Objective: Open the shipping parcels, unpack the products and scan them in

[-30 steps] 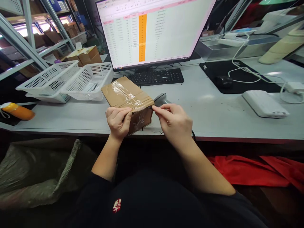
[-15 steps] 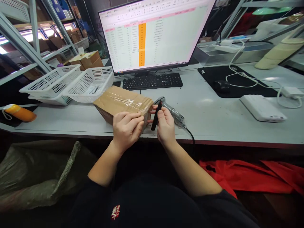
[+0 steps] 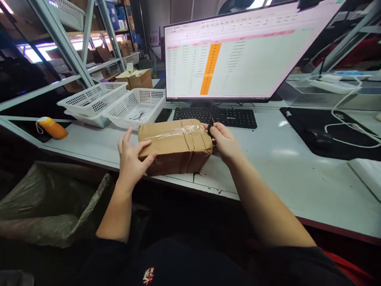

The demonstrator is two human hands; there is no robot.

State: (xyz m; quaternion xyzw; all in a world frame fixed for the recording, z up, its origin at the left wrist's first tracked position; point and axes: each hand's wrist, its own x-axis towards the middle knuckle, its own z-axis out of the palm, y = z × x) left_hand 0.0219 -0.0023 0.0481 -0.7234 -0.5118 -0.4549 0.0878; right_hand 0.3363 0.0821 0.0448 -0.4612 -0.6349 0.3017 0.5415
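A taped brown cardboard box lies near the table's front edge, with clear tape along its top and faint pale writing on its front side. My left hand grips its left end, fingers over the top edge and thumb on the front face. At the box's right end, my right hand is closed around a slim black box cutter, held upright against the taped end. Its blade cannot be made out. Some right fingers are hidden behind the box.
A keyboard and large monitor stand behind the box. White baskets and an orange bottle are at left. A mouse lies on a black mat at right. A large dark-green bag stands below the table.
The view has swung left. The box has turned so its front side shows. My left hand has shifted from the box's near right part to its left end. My right hand keeps the cutter.
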